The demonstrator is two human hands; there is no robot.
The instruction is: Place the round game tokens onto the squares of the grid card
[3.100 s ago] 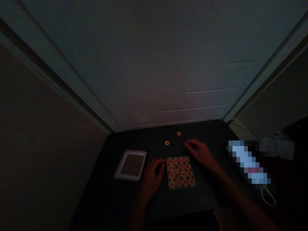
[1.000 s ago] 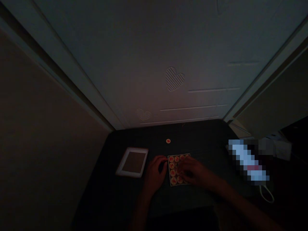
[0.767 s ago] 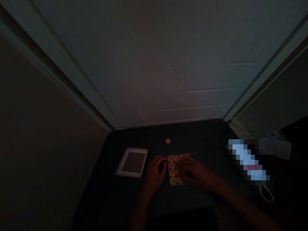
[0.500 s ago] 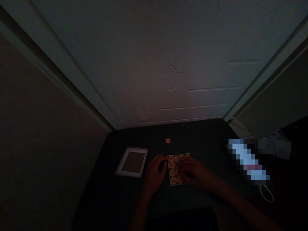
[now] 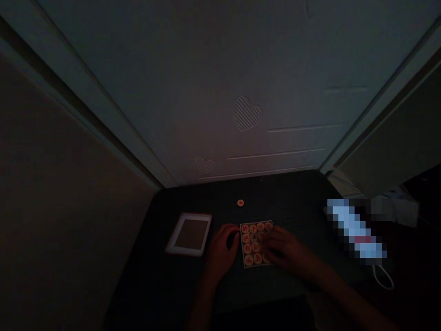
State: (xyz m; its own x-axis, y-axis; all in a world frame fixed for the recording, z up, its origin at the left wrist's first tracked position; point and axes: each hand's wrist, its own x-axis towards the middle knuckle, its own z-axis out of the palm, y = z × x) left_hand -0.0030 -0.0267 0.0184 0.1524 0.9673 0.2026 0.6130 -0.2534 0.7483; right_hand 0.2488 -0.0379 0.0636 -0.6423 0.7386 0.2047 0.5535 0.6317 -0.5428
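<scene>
A shallow square box point(image 5: 242, 257) holds several round Chinese chess pieces point(image 5: 255, 247), mostly with red characters and one darker, lying in rows. At the box's left edge, my left hand point(image 5: 222, 248) is curled, with thumb and fingertips closed against its side. My right hand point(image 5: 282, 248) covers the right part of the box. Its fingers are bunched at a piece in the third column, and the pieces under the palm are hidden. A single red-marked piece point(image 5: 240, 202) lies alone on the dark table beyond the box.
Left of my left hand lies a pale-rimmed square lid or tray point(image 5: 175, 248) on the dark table point(image 5: 289, 197). A blurred-out bright object point(image 5: 356, 230) with a cord loop point(image 5: 384, 278) is at the right. Behind the table rises a pale panel point(image 5: 206, 92) with embossed hearts.
My right hand has shifted slightly right over the box, uncovering pieces in the second and third columns. My left hand stays at the box's left edge.
</scene>
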